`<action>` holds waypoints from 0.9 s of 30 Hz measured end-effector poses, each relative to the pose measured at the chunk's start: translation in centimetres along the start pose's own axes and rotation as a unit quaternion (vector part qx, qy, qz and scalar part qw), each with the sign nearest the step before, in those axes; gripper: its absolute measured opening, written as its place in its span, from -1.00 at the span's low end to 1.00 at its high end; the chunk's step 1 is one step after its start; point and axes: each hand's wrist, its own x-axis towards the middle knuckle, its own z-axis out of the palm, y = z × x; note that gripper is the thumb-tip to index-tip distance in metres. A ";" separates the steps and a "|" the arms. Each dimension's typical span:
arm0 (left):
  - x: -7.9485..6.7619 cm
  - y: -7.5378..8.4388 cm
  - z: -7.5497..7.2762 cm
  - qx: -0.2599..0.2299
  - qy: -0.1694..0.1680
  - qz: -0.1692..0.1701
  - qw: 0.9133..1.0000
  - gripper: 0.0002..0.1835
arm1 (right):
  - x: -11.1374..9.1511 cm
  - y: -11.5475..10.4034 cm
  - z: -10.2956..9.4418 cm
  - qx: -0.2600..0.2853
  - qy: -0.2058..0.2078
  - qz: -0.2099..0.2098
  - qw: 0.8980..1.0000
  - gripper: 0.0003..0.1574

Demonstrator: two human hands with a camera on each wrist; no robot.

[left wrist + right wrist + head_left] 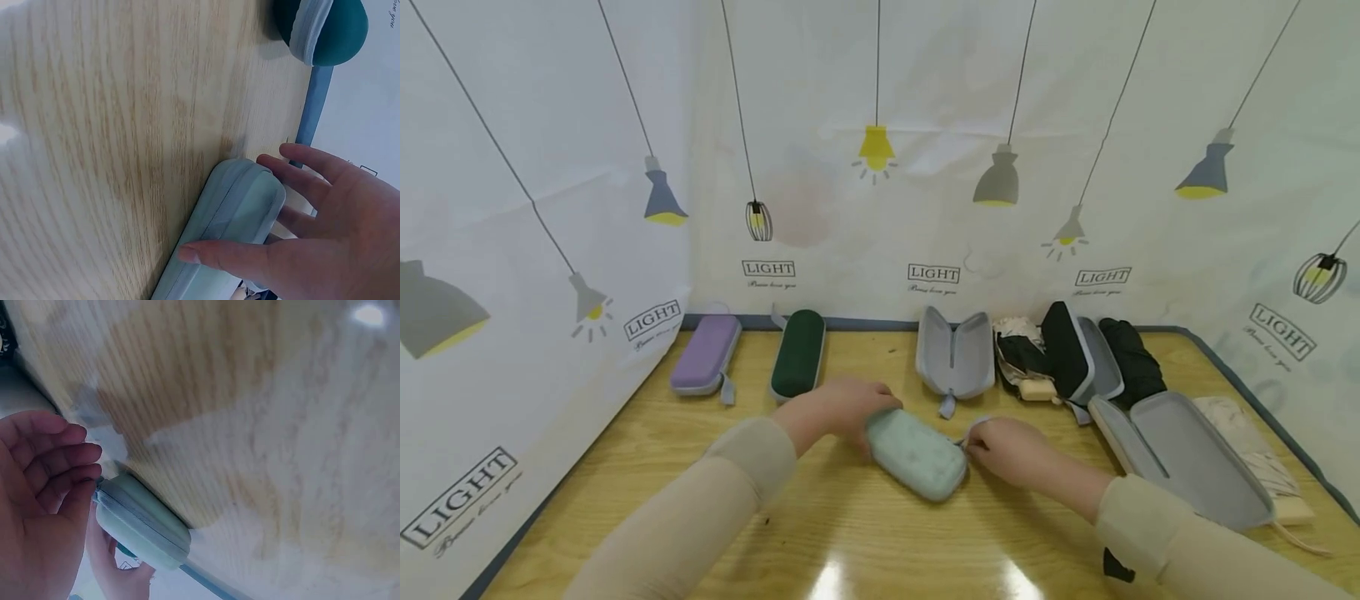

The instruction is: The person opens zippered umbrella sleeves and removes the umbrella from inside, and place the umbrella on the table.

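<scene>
A mint-green zip case [917, 458] lies closed at a slant on the wooden table. My left hand [853, 408] grips its far left end; in the left wrist view, the thumb [219, 253] lies along one side near the zip seam and the fingers reach around the other. At the case's near right end, my right hand [1011, 450] pinches the small zip pull [97, 481] between thumb and fingertips. The right wrist view shows the zip band [140, 515] running around the case with its two halves together.
Behind stand a closed purple case [706, 354] and a dark green case [800, 354]. Open grey-lined cases [973, 358] [1202, 458] spread to the right, among a black folded bundle [1131, 362] and a cream patterned bundle [1251, 446]. A printed backdrop [850, 275] borders the table.
</scene>
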 end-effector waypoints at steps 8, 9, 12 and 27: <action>-1.2 -0.1 0.4 -0.034 0.008 0.010 0.999 -0.10 | 0.1 0.2 -0.2 -0.012 0.012 0.005 1.000 -0.93; -1.4 -0.1 0.5 -0.039 0.010 0.009 0.999 -0.09 | 0.1 0.3 -0.2 -0.018 0.015 0.005 1.000 -0.92; -1.6 0.1 0.7 -0.041 0.021 0.003 0.999 -0.08 | 0.0 0.6 -0.2 -0.042 0.021 0.003 0.999 -0.91; -2.0 1.8 1.5 0.002 0.056 -0.040 0.998 -0.07 | -2.3 1.1 -0.1 -0.054 -0.009 -0.020 0.998 -0.83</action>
